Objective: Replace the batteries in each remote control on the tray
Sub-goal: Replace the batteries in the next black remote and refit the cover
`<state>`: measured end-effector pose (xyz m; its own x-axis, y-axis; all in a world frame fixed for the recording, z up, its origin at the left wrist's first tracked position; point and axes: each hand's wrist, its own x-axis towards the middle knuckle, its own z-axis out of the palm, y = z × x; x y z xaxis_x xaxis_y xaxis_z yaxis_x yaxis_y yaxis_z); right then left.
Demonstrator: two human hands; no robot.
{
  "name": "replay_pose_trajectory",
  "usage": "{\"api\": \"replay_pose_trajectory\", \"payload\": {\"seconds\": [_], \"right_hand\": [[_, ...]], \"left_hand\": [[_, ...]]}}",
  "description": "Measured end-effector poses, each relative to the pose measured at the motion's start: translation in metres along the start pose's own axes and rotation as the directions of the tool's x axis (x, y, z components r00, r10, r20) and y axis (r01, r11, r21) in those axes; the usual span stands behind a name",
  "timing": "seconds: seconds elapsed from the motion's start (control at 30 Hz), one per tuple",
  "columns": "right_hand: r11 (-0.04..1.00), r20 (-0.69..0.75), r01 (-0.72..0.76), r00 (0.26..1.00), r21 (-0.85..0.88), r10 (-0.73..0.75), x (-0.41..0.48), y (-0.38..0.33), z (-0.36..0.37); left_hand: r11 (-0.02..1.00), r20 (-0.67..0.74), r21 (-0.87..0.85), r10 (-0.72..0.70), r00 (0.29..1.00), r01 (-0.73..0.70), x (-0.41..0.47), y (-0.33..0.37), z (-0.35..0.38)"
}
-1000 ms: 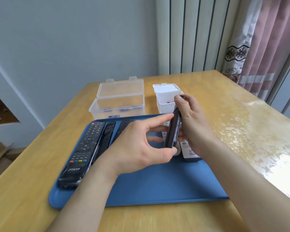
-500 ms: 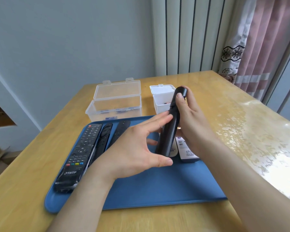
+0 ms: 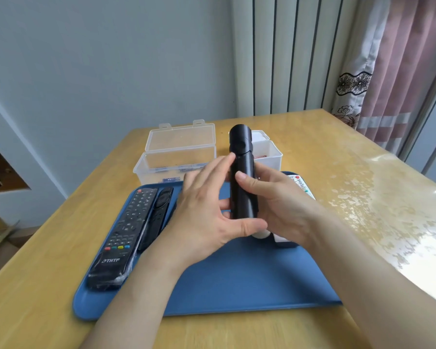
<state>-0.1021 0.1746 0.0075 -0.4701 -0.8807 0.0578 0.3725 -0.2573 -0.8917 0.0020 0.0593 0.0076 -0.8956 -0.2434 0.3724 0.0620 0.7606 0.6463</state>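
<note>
The wooden worktop (image 3: pixel 350 172) carries a blue tray (image 3: pixel 237 285) at 6 o'clock. Beyond it, at 12 o'clock, stand an open clear box (image 3: pixel 179 152) and a smaller open white box (image 3: pixel 272 154). What they hold is too small to tell.

On the tray's 9 o'clock side a large black remote (image 3: pixel 126 230) lies buttons up, with a slim black remote (image 3: pixel 159 212) just beside it. At 3 o'clock a white remote (image 3: pixel 303 188) shows partly behind the right hand.

A round-bodied black remote (image 3: pixel 242 177) is held upright above the tray's middle, its plain back toward the camera. The right hand (image 3: pixel 282 205) grasps it, thumb across the front and fingers wrapped behind. The left hand (image 3: pixel 202 217) is released rather than clenched. Its nearly straight fingers (image 3: pixel 224 162) lie against the remote's 9 o'clock side and its thumb props the lower end.

The task looks early. The held remote's back appears unopened, with only a seam near the top, and no loose batteries show on the tray. Opening it, swapping the cells and closing it are still ahead. Whether the other remotes have been done cannot be told.
</note>
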Motion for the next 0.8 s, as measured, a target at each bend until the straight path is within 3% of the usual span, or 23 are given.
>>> {"api": "replay_pose_trajectory", "payload": {"seconds": [0.07,0.17,0.23,0.3,0.5,0.8], "right_hand": [[0.999,0.003,-0.02,1.0,-0.041,0.02,-0.002,-0.005,0.0],[0.996,0.08,-0.055,0.995,-0.068,0.06,-0.007,-0.011,-0.001],[0.991,0.167,-0.076,0.982,-0.106,0.093,-0.009,-0.009,0.004],[0.985,0.206,-0.101,0.97,-0.14,0.128,-0.007,-0.004,0.009],[0.955,0.122,-0.151,0.975,-0.256,0.187,-0.005,0.003,0.014],[0.96,0.098,-0.118,0.984,-0.255,0.147,-0.006,0.002,0.018]], "left_hand": [[0.992,-0.024,-0.117,-0.05,0.998,0.047,0.001,-0.001,-0.005],[0.917,-0.184,-0.382,-0.196,0.963,0.113,0.006,-0.005,-0.011],[0.757,-0.119,-0.644,-0.244,0.962,0.113,0.008,-0.007,-0.015],[0.623,-0.061,-0.777,-0.227,0.972,0.097,0.008,-0.005,-0.018],[0.467,-0.188,-0.884,-0.326,0.926,-0.014,0.009,-0.007,-0.026],[0.501,-0.207,-0.865,-0.298,0.932,-0.032,0.009,-0.01,-0.031]]}}
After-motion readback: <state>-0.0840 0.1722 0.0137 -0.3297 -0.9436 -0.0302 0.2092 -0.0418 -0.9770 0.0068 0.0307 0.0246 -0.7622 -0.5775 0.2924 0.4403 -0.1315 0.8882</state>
